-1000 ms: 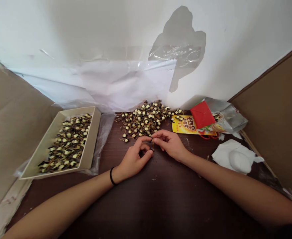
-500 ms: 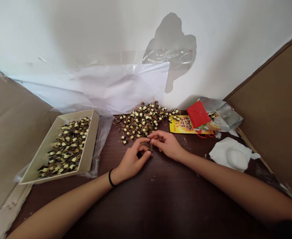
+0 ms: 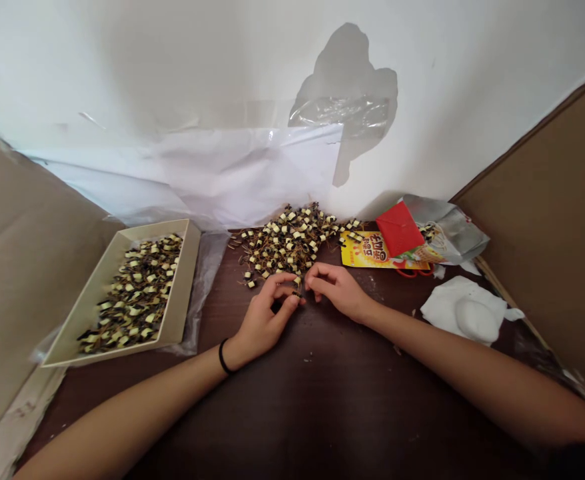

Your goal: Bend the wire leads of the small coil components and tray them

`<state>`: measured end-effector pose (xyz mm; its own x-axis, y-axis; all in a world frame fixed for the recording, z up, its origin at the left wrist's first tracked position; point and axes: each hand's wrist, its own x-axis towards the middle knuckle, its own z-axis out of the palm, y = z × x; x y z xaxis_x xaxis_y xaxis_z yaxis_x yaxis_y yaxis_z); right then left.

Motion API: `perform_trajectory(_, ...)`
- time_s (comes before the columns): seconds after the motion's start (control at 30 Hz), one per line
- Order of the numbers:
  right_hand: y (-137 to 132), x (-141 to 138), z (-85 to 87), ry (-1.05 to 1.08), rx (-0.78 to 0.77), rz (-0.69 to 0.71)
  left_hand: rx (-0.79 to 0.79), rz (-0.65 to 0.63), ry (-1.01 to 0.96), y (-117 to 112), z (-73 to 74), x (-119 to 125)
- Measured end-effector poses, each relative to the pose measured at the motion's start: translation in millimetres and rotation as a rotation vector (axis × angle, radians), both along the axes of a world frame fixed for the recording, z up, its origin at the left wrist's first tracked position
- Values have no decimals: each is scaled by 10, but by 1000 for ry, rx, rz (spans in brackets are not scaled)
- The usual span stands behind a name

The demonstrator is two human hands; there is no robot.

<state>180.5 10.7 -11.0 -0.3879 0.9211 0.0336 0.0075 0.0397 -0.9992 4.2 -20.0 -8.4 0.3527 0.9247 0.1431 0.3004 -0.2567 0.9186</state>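
Note:
My left hand, with a black band on its wrist, pinches a small coil part between thumb and forefinger. The part has a pale yellow wrap, dark ends and thin copper-coloured wires. My right hand is just to the right, a small gap away from the part. Its fingers are curled together, and anything between their tips is too small to make out. Beyond both hands lies a heap of similar coil parts on the dark table.
On the left, a cream tray holds many such parts, with clear plastic under it. A yellow packet, a red envelope, a silver bag and white tissue lie to the right. Cardboard panels flank the table.
My right fingertips have come away from the part in my left hand and now sit slightly to the right. The part now shows its yellow wrap between the left fingertips.

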Motion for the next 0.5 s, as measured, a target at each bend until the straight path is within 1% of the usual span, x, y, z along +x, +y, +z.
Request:
perform_trajectory(0.1, -4, 3, 14, -70, 57, 49, -4, 3, -14, 3, 5, 4)
perform_trajectory(0.23, -4, -1, 25, -110, 97, 67, 11, -8, 15, 4, -2, -2)
perform_trajectory(0.5, -1, 11, 47, -79, -21, 65, 15, -30, 37, 3, 0, 6)
